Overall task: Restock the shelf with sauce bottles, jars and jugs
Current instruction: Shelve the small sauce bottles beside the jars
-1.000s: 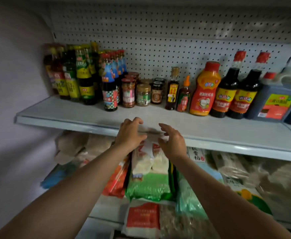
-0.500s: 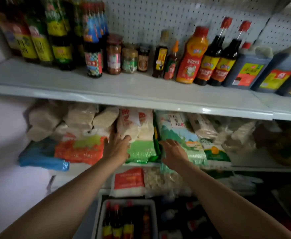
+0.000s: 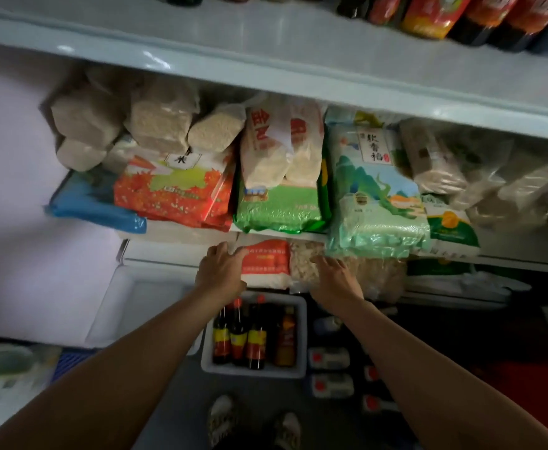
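Low in the centre of the frame a white crate (image 3: 300, 336) sits on the floor, holding a row of dark sauce bottles (image 3: 238, 339) with red caps and red-and-yellow labels, plus one amber bottle (image 3: 286, 341) at their right. More bottles and jugs (image 3: 329, 371) with red caps lie on the dark floor just right of the crate, too dim to make out well.

Directly above the crate, both hands hang in the air with nothing in them. The left hand (image 3: 220, 271) has its fingers loosely bent and spread, in front of an orange-red packet (image 3: 267, 258) on the low shelf; whether it touches the packet I cannot tell. The right hand (image 3: 337, 277) is flat, palm down, fingers relaxed, in front of a clear bag of pale flakes (image 3: 305, 258).

Above them, across the middle of the frame, the middle shelf carries bags of rice: an orange bag (image 3: 172, 193), a green bag (image 3: 280, 206) with two pale bags leaning on it, and a mint-green bag (image 3: 376, 203) with a landscape print. Clear grain bricks (image 3: 159, 121) are stacked at upper left.

Along the top edge runs the white upper shelf (image 3: 266, 43), with the bottoms of stocked bottles (image 3: 428, 17) showing at upper right. At the bottom centre, the person's shoes (image 3: 224, 417) stand on the floor.
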`<state>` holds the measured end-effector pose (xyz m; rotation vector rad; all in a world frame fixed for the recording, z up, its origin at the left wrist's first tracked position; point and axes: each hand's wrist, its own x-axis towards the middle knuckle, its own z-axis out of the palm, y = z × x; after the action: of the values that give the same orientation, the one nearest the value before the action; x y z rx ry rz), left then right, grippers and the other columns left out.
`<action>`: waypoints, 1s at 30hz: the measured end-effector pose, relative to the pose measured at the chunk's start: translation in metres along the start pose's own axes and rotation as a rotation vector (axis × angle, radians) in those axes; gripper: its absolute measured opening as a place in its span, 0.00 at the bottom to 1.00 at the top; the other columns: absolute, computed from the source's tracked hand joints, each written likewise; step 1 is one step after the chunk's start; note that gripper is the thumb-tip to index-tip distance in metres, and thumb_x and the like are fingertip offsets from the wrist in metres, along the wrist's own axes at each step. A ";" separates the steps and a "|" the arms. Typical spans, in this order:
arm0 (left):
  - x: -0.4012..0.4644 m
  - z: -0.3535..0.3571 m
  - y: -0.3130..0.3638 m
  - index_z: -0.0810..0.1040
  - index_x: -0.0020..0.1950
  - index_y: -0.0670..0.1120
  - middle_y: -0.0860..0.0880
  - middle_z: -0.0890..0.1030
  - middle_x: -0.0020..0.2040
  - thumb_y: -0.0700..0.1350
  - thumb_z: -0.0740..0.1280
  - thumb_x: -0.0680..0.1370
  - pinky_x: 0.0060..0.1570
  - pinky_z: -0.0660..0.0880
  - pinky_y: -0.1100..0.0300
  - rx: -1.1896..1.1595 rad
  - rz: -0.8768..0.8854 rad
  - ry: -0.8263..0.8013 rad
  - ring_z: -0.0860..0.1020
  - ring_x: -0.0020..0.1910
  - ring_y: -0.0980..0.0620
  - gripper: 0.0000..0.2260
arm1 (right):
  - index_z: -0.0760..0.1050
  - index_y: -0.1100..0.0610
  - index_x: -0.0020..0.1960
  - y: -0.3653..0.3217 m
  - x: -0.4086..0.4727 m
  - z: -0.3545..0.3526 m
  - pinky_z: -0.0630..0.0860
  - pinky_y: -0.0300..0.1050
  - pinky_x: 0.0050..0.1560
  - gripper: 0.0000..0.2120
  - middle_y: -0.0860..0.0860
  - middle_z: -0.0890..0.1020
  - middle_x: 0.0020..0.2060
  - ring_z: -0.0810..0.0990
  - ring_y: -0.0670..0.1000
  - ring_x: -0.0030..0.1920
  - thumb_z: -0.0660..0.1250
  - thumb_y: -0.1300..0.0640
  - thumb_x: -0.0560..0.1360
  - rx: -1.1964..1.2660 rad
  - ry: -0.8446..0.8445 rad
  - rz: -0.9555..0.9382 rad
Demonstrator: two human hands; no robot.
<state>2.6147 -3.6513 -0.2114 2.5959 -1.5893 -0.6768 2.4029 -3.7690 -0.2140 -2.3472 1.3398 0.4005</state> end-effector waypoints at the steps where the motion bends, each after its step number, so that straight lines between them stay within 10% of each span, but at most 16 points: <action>1: 0.003 0.014 -0.001 0.66 0.72 0.53 0.44 0.68 0.67 0.52 0.72 0.74 0.60 0.69 0.51 -0.027 -0.013 -0.012 0.67 0.65 0.42 0.29 | 0.62 0.51 0.75 0.005 0.005 0.013 0.73 0.52 0.62 0.31 0.52 0.68 0.73 0.66 0.57 0.72 0.68 0.59 0.75 0.008 -0.025 -0.005; 7: 0.028 0.118 -0.012 0.68 0.71 0.51 0.43 0.69 0.67 0.45 0.72 0.74 0.60 0.70 0.50 -0.130 -0.118 -0.075 0.67 0.66 0.43 0.27 | 0.53 0.45 0.79 0.040 0.045 0.106 0.78 0.51 0.47 0.34 0.54 0.70 0.71 0.78 0.59 0.62 0.66 0.57 0.79 0.111 -0.143 0.034; 21: 0.054 0.391 -0.065 0.71 0.66 0.49 0.48 0.73 0.57 0.50 0.71 0.76 0.55 0.70 0.55 -0.423 -0.279 -0.288 0.73 0.58 0.49 0.21 | 0.61 0.53 0.76 0.107 0.110 0.358 0.72 0.48 0.59 0.27 0.55 0.75 0.67 0.75 0.56 0.64 0.66 0.50 0.80 0.438 -0.333 0.344; 27: 0.094 0.488 -0.048 0.71 0.68 0.49 0.49 0.78 0.60 0.58 0.64 0.79 0.58 0.76 0.48 -0.586 -0.241 -0.337 0.77 0.60 0.49 0.21 | 0.67 0.51 0.69 0.136 0.150 0.454 0.67 0.37 0.40 0.19 0.51 0.77 0.61 0.74 0.48 0.51 0.61 0.44 0.83 0.740 -0.343 0.526; 30: 0.122 0.522 -0.034 0.68 0.72 0.49 0.47 0.75 0.67 0.54 0.65 0.80 0.62 0.74 0.48 -0.624 -0.226 -0.324 0.74 0.65 0.48 0.23 | 0.71 0.49 0.62 0.148 0.171 0.496 0.76 0.48 0.57 0.14 0.53 0.80 0.59 0.78 0.52 0.55 0.61 0.42 0.82 0.849 -0.304 0.581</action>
<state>2.4952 -3.6337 -0.7352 2.2705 -0.9122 -1.4021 2.3370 -3.7264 -0.7533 -1.1562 1.5990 0.2548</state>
